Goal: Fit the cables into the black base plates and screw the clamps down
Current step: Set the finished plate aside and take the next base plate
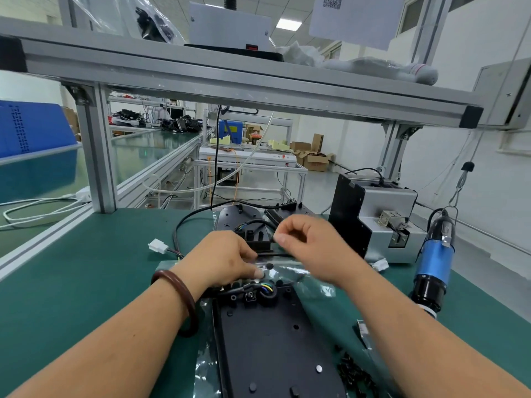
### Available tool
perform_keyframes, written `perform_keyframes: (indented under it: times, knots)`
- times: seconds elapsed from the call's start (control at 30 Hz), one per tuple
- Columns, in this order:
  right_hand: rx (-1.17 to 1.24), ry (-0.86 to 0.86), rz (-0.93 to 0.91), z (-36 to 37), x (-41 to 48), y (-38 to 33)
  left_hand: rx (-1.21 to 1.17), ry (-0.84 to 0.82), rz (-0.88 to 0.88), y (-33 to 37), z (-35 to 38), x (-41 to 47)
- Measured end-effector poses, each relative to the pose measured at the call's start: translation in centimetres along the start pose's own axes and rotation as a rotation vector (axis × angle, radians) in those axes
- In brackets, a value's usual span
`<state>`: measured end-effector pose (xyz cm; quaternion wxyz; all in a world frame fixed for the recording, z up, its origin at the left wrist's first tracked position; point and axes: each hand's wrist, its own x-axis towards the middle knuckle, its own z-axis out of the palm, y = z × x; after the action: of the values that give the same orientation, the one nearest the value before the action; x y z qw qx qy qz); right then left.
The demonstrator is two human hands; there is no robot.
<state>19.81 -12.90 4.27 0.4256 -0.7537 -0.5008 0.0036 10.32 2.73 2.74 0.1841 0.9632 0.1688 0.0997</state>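
Note:
A black base plate (270, 337) lies on a clear plastic bag right in front of me. A black cable (258, 285) with coloured wire ends sits at the plate's far end. My left hand (227, 259) presses down on the cable and bag there, fingers curled over them. My right hand (310, 242) hovers just above and behind, its thumb and forefinger pinched together; anything between them is too small to see. Further back lie two more black plates (235, 218), one with a cable fitted.
A grey screw feeder (382, 222) stands at the right, with a blue electric screwdriver (435, 254) hanging beside it. Small black parts (355, 374) lie scattered at the lower right. A white connector (157, 246) lies on the green mat (86, 282). An aluminium frame shelf spans overhead.

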Motion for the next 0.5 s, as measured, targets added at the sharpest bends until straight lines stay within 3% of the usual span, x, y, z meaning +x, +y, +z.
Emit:
perform_keyframes:
  times: [0.1, 0.23, 0.5]
  knots:
    - [0.206, 0.024, 0.090, -1.8, -0.2, -1.1, -0.005, 0.035, 0.008, 0.6, -1.7, -0.4]
    - [0.303, -0.065, 0.104, -3.1, -0.8, -2.8, -0.066, 0.155, 0.056, 1.9, -4.2, -1.0]
    - [0.155, -0.634, 0.275, -4.0, -3.6, -3.5, -0.065, 0.108, 0.144, 4.1, -4.5, -2.3]
